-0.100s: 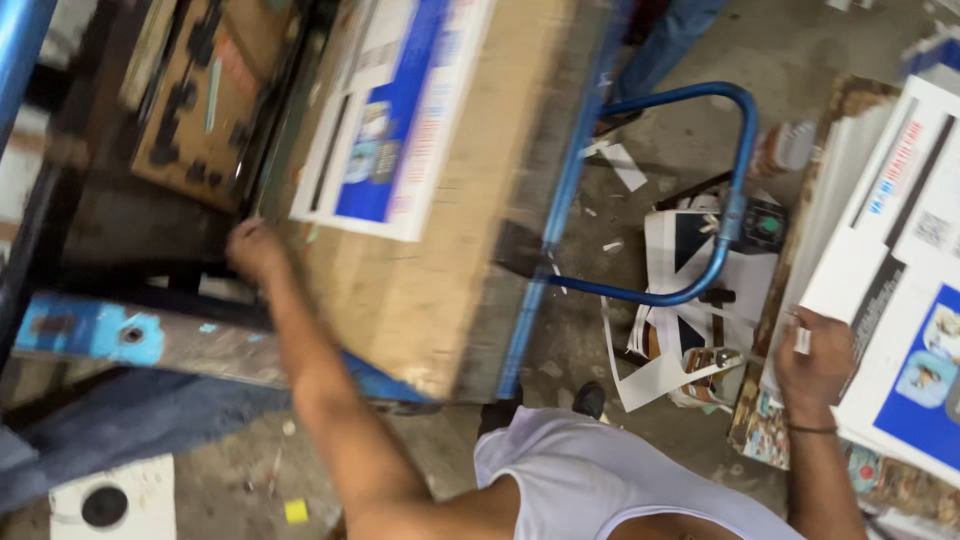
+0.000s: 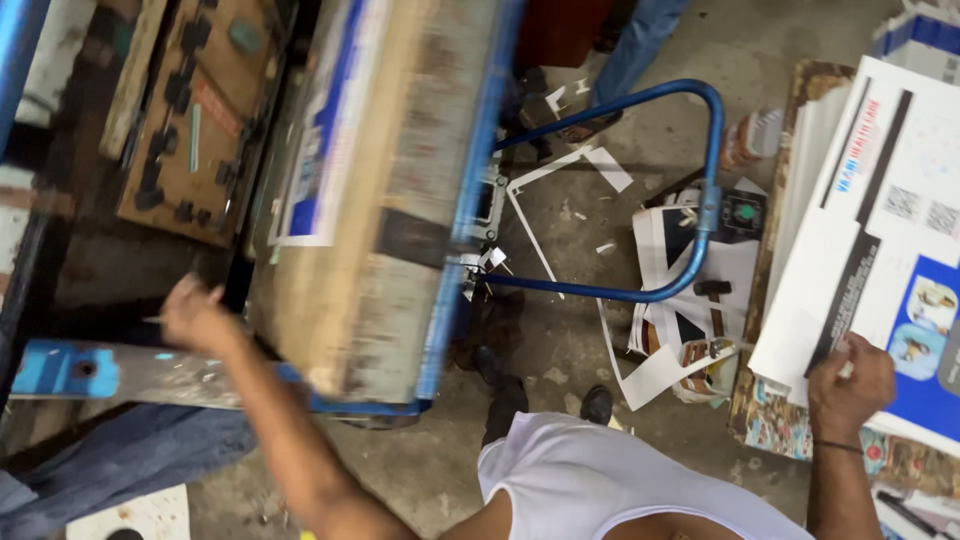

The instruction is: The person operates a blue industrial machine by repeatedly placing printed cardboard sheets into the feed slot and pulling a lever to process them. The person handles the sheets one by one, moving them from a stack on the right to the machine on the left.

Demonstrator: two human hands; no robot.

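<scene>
left hand (image 2: 195, 312) mid-left, blurry, grip can't tell, near wooden platen (image 2: 370, 200). right hand (image 2: 850, 385) lower right, pinching printed sheet stack (image 2: 880, 260) edge.

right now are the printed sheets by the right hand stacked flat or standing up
Stacked flat. The printed sheets lie face up in a pile with layered edges showing, and the right hand rests on the near edge.

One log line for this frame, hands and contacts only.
left hand: at press bed | right hand: gripping printed sheets

Left hand (image 2: 195, 315) blurred (grip unclear)
</scene>
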